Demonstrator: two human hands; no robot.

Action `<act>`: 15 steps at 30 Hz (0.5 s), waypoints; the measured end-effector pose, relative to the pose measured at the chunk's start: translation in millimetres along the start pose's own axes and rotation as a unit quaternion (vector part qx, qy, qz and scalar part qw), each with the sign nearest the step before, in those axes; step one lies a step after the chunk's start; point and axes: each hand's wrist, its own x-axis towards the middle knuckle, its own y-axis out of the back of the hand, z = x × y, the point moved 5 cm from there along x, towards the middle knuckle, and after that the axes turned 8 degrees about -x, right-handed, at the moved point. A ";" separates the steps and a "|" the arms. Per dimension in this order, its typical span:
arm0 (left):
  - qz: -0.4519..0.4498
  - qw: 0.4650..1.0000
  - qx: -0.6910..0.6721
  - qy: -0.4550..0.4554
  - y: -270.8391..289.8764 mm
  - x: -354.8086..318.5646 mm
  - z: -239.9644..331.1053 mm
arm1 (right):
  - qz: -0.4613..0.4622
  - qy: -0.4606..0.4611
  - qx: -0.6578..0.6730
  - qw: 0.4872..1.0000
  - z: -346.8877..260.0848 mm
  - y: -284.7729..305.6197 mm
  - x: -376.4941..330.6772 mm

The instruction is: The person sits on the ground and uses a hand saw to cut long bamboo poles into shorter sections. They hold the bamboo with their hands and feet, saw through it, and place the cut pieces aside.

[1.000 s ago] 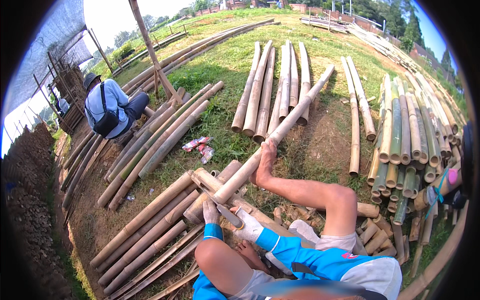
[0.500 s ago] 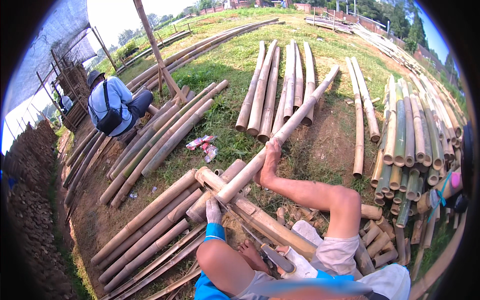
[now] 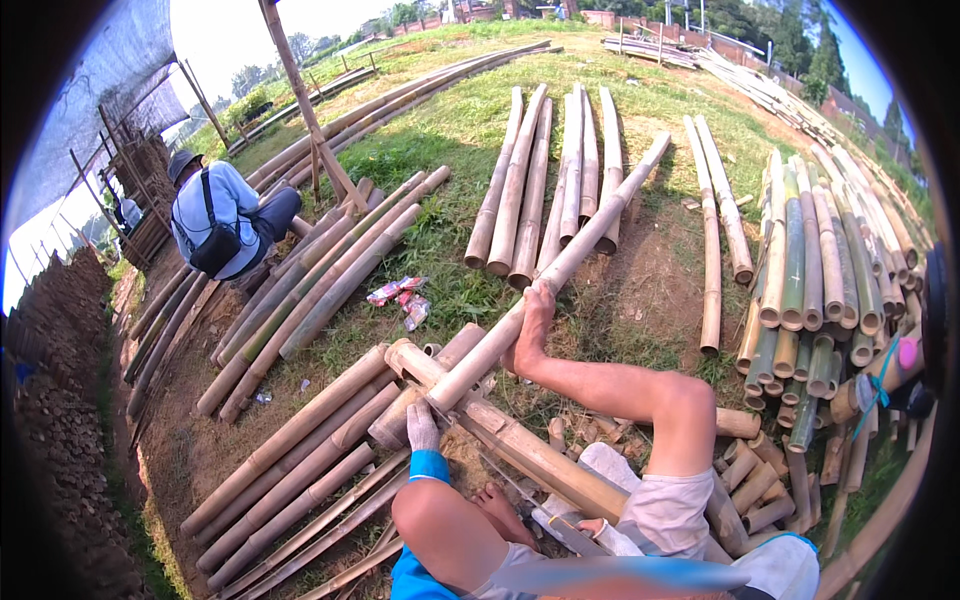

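A long bamboo pole [image 3: 590, 225] slants away from me, its near end lying across a thicker bamboo log [image 3: 540, 450]. My left hand [image 3: 423, 428], in a pale glove, is closed at the pole's near end. My right hand [image 3: 612, 538], also gloved, is low by my thigh and closed around the handle of a handsaw [image 3: 572, 535]. The saw's thin blade runs up to the pole close to my left hand. My raised bare foot [image 3: 530, 325] presses against the pole; the other foot [image 3: 503, 512] is on the ground.
Bamboo poles [image 3: 300, 440] lie at the left, with more poles [image 3: 545, 190] on the grass ahead. A large bamboo stack [image 3: 820, 270] stands at the right, above short offcuts [image 3: 755, 485]. Another person [image 3: 215, 215] crouches at far left. Crumpled wrappers [image 3: 402, 298] lie on the grass.
My right hand and the saw have moved back toward me, down and to the right. My left hand and foot stay at the pole.
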 end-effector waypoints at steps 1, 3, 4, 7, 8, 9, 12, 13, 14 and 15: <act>0.000 1.000 -0.002 0.002 -0.7 3.2 -2.2 | -0.009 -0.021 0.008 1.000 -4.5 4.8 -12.2; 0.001 1.000 -0.003 -0.001 -1.2 6.6 -4.0 | 0.014 -0.020 -0.009 1.000 -20.7 7.7 7.3; 0.002 1.000 -0.002 -0.004 -1.6 6.7 -4.4 | 0.032 -0.013 -0.034 0.999 -29.3 3.9 31.3; 0.004 1.000 0.002 -0.009 -0.3 3.7 -2.0 | 0.091 0.033 -0.025 0.995 -47.3 -24.0 158.3; 0.004 1.000 0.000 -0.010 -0.1 1.1 -1.0 | -0.001 -0.038 0.051 0.998 -40.8 -39.5 194.3; 0.003 1.000 0.003 -0.011 0.4 -1.0 1.0 | 0.047 0.035 0.009 0.998 -52.4 -50.7 227.7; 0.005 1.000 0.006 -0.015 3.6 -9.2 4.4 | 0.072 0.032 0.000 0.997 -50.8 -61.3 246.4; 0.005 1.000 0.006 -0.014 3.7 -10.1 3.8 | 0.078 0.025 0.019 0.996 -46.8 -56.0 228.1; 0.005 1.000 0.008 -0.014 4.7 -10.6 3.0 | 0.009 -0.037 0.032 0.999 -36.1 -56.0 201.9; 0.006 1.000 0.005 -0.011 5.0 -9.6 0.9 | 0.026 0.027 0.096 0.995 -35.3 -40.4 150.4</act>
